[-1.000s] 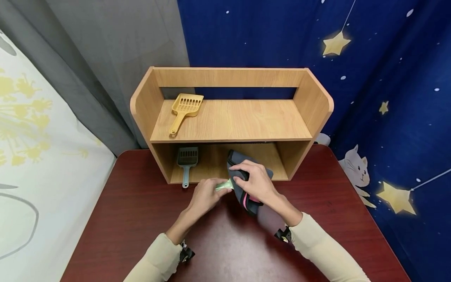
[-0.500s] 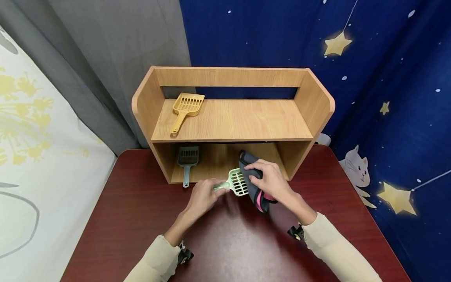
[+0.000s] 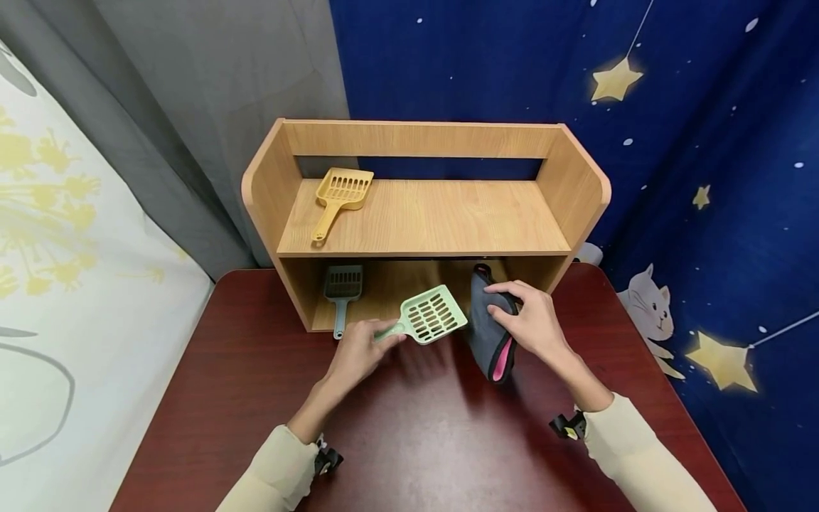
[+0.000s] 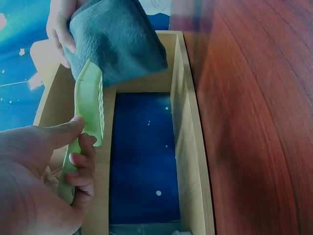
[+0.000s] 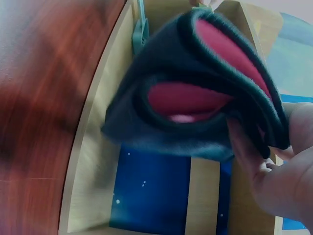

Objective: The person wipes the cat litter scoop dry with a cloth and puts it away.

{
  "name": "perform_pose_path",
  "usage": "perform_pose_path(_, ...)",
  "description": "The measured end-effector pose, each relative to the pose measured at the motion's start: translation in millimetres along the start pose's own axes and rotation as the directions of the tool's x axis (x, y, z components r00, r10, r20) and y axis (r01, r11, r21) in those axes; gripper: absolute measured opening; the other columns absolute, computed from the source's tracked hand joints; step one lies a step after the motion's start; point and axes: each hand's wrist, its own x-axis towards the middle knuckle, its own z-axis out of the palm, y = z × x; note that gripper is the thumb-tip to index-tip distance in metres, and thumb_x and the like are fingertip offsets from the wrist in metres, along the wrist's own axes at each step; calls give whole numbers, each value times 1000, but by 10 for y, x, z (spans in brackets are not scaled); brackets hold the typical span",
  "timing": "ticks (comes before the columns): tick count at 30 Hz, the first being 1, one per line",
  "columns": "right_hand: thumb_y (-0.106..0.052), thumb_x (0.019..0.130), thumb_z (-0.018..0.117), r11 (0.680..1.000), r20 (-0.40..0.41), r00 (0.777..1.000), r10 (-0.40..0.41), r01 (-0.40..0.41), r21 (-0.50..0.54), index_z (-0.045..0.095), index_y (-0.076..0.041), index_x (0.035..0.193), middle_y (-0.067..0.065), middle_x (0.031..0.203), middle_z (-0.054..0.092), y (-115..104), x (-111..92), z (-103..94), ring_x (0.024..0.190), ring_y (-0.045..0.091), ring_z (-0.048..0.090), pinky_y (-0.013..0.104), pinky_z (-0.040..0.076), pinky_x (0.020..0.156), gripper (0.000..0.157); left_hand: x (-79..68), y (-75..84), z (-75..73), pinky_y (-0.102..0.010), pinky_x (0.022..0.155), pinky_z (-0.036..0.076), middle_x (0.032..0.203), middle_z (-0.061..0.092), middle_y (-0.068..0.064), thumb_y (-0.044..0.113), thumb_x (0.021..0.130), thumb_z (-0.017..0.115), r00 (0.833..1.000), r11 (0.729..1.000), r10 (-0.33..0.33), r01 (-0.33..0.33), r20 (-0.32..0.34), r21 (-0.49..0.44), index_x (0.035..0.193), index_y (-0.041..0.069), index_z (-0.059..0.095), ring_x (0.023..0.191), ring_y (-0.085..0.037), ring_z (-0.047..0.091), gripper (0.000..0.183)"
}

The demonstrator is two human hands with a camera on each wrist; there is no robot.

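My left hand grips the handle of a pale green litter scoop, its slotted head pointing right in front of the shelf. In the left wrist view the fingers curl round the green handle. My right hand pinches a folded dark grey cloth with black edging and a pink inner side, just right of the scoop's head. The right wrist view shows the cloth's pink folds facing that camera. A yellow litter scoop lies on the upper shelf at left; a grey-blue litter scoop lies on the lower one.
The two-tier wooden shelf stands at the back of the dark red table. Its raised side panels flank both tiers. Grey and blue curtains hang behind, and a white patterned cloth is at the left.
The cloth was wrapped over the green scoop's head; my right hand has drawn it off to the right. The scoop's head now shows fully, and my left hand has shifted slightly left.
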Motion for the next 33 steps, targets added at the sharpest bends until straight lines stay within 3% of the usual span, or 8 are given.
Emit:
perform_pose_path(8, 0, 86, 85, 990, -25, 999, 41, -37, 137, 80, -14, 116, 6, 111, 76, -17, -137, 46, 102, 21, 69, 13, 46, 85, 33, 45, -33, -17, -32, 65, 52, 108, 79, -17, 18, 89, 86, 1000, 1000, 15, -14, -28, 20, 118, -1, 79, 74, -12, 60, 36)
perform_pose_path(15, 5, 85, 84, 956, -100, 991, 85, -53, 287, 78, -7, 115, 13, 114, 75, -93, -228, 231, 94, 11, 70, 11, 52, 78, 33, 72, -7, -21, -44, 71, 59, 110, 78, -20, 18, 90, 85, 999, 1000, 16, -15, -48, 12, 119, -4, 78, 86, -24, 74, 37)
perform_pose_path(19, 13, 86, 79, 907, -116, 982, 149, -90, 411, 73, 3, 118, 22, 116, 72, -200, -248, 357, 94, 9, 71, 14, 55, 74, 33, 89, 0, 14, -47, 76, 60, 109, 78, -20, 17, 89, 86, 998, 1000, 17, -16, -65, 7, 118, -3, 79, 95, -30, 77, 36)
perform_pose_path(23, 19, 86, 74, 848, -87, 978, 188, -117, 517, 68, 11, 117, 28, 108, 70, -477, -300, 453, 86, 12, 72, 20, 59, 67, 33, 97, 7, 84, -46, 75, 59, 107, 79, -21, 17, 90, 86, 997, 1000, 16, -16, -75, 3, 118, -4, 79, 90, -29, 76, 35)
perform_pose_path(28, 18, 79, 79, 885, -87, 994, 65, -17, 466, 69, 7, 111, 22, 94, 69, -793, -425, 612, 72, 12, 62, 27, 57, 59, 35, 110, 56, 145, -49, 76, 59, 109, 77, -24, 17, 92, 83, 996, 999, 30, -32, -82, -18, 119, -6, 77, 92, -31, 76, 36)
perform_pose_path(33, 17, 76, 83, 910, -78, 996, -50, 78, 407, 71, 4, 108, 17, 95, 67, -853, -489, 714, 75, 20, 58, 33, 53, 58, 37, 125, 88, 174, -50, 80, 59, 113, 76, -25, 18, 92, 83, 996, 999, 19, -21, -83, -34, 120, -6, 77, 98, -33, 76, 37)
